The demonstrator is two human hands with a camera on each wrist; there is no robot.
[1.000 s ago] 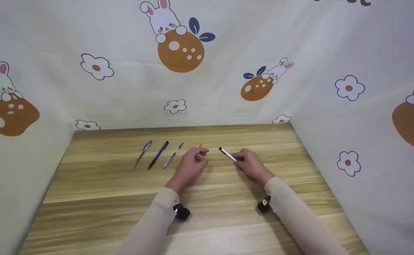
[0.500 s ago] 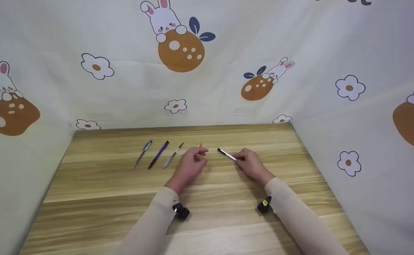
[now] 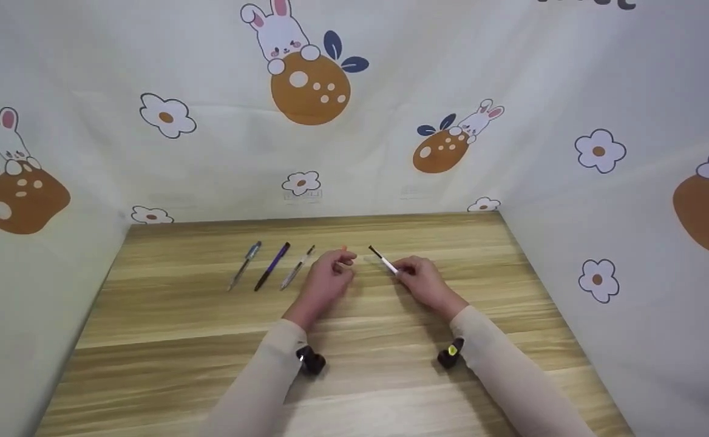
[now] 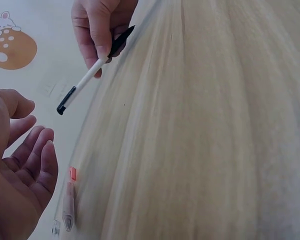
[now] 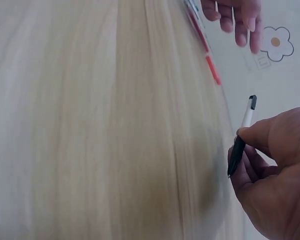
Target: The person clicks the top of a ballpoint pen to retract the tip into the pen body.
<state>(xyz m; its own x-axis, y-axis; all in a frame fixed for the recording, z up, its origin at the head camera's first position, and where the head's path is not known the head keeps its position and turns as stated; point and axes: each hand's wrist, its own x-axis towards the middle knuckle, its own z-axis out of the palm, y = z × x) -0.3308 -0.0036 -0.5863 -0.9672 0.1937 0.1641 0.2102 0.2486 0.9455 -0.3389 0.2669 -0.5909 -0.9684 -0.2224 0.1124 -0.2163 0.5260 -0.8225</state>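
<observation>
My right hand (image 3: 425, 284) pinches a white pen (image 3: 386, 263) with a black clip end and a black grip, just off the wood table. In the right wrist view, thumb and fingers close around its black grip, and the tip pokes out below. My left hand (image 3: 330, 276) holds nothing; its fingers are loosely bent, palm toward the pen. Beneath and behind that hand lies a clear pen with an orange end (image 4: 68, 200), mostly hidden in the head view. The white pen's clip end points toward the left hand, apart from it.
Left of the left hand, three pens lie side by side on the table: a clear one with a blue top (image 3: 245, 265), a purple one (image 3: 272, 266) and a clear one with a dark end (image 3: 298, 267). Printed cloth walls (image 3: 379, 133) enclose the table's back and sides.
My right hand has shifted slightly left, bringing the white pen nearer to the left hand, and its clip end has turned more toward the back. The left hand stays nearly still.
</observation>
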